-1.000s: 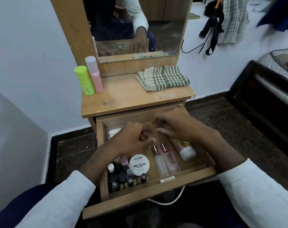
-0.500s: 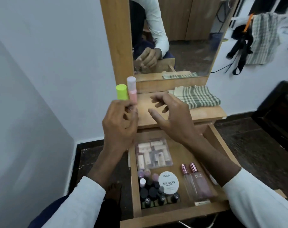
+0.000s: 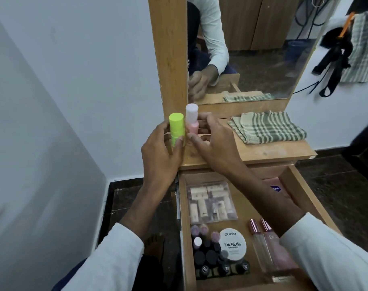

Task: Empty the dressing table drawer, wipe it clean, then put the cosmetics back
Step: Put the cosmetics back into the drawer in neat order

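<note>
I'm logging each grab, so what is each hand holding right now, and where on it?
Left hand grips the green bottle around its lower body; right hand grips the pink bottle's body.

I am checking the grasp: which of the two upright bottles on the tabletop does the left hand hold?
The lime-green bottle; the left hand grips it. The pink bottle, white-capped, stands beside it.

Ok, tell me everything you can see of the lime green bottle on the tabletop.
The lime green bottle is a matte, plastic-looking cylinder with a broad flat-topped cap and a seam above the lower body. It stands upright at the left rear of the dressing table top, right beside a pink bottle. The left hand curls around its lower part, thumb across the front.
</note>
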`<state>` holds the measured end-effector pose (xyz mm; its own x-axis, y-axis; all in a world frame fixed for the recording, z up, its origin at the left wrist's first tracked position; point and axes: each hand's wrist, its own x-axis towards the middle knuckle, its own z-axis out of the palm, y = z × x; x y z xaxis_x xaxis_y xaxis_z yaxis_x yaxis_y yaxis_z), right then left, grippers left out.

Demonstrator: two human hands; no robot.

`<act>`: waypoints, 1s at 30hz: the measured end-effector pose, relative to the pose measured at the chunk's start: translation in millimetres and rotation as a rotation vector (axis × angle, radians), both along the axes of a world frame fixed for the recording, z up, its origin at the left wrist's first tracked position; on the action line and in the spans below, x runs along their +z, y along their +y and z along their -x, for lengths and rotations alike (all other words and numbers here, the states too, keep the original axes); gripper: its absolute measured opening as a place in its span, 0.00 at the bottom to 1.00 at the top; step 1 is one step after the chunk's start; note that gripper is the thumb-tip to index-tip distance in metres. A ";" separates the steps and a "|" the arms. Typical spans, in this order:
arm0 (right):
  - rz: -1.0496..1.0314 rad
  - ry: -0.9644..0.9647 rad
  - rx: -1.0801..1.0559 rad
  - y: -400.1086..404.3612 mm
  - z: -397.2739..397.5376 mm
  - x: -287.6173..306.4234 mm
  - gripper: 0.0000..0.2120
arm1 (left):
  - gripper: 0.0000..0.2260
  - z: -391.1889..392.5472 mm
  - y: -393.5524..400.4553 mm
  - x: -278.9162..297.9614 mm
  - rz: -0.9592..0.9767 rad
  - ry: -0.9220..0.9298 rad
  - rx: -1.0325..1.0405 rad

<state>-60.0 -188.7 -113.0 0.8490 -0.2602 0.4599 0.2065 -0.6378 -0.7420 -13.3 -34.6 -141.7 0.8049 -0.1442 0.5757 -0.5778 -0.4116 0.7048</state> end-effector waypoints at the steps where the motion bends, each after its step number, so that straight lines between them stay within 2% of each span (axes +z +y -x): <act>1: -0.019 0.010 -0.002 -3.4 1.9 0.6 0.19 | 0.21 2.0 0.5 0.7 0.001 -0.002 -0.018; 6: -0.102 0.105 0.054 -25.5 19.5 6.3 0.16 | 0.22 12.2 -1.4 3.3 0.048 0.029 -0.069; 11: -0.347 0.107 0.174 -41.6 64.8 17.2 0.16 | 0.23 24.5 -2.8 6.6 0.139 0.077 -0.115; 14: -0.390 0.228 0.210 -56.8 106.8 8.4 0.17 | 0.22 35.7 -4.9 9.7 0.146 0.084 -0.213; 17: -0.290 0.470 0.188 -71.4 137.4 -8.4 0.14 | 0.20 47.8 -11.0 9.7 0.085 0.026 -0.328; 20: -0.241 0.670 0.091 -81.1 145.4 -30.0 0.09 | 0.24 59.7 -19.4 6.0 0.009 0.005 -0.453; 24: -0.247 0.752 -0.014 -92.9 132.9 -48.6 0.08 | 0.31 69.5 -28.5 1.0 -0.095 -0.015 -0.573; 30: -0.037 0.812 -0.043 -92.8 113.4 -57.3 0.05 | 0.27 75.2 -38.0 -3.5 -0.118 -0.018 -0.634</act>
